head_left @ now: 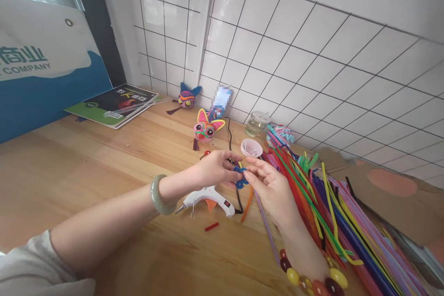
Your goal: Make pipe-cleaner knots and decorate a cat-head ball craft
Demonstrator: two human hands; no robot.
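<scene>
A small blue pipe-cleaner piece [242, 181], looped into several rounded petals, is up above the table between my hands. My left hand [218, 166] pinches it from the left with thumb and fingers. From the other side, my right hand [268, 187] has thumb and index finger closed on its edge. Just under my left hand lies a white glue gun [218, 198] on its side, nozzle to the left. A short red pipe-cleaner piece [211, 226] is on the wood in front of it. My fingers hide part of the blue piece.
Many coloured pipe cleaners [333, 212] spread over the right side, beside cardboard [391, 199]. Behind are a pink bowl [251, 148], a glass jar [257, 124], a pink-eared animal-head ornament [204, 132], a blue-eared one [187, 97] and a phone [222, 101]. Booklets [114, 106] lie back left.
</scene>
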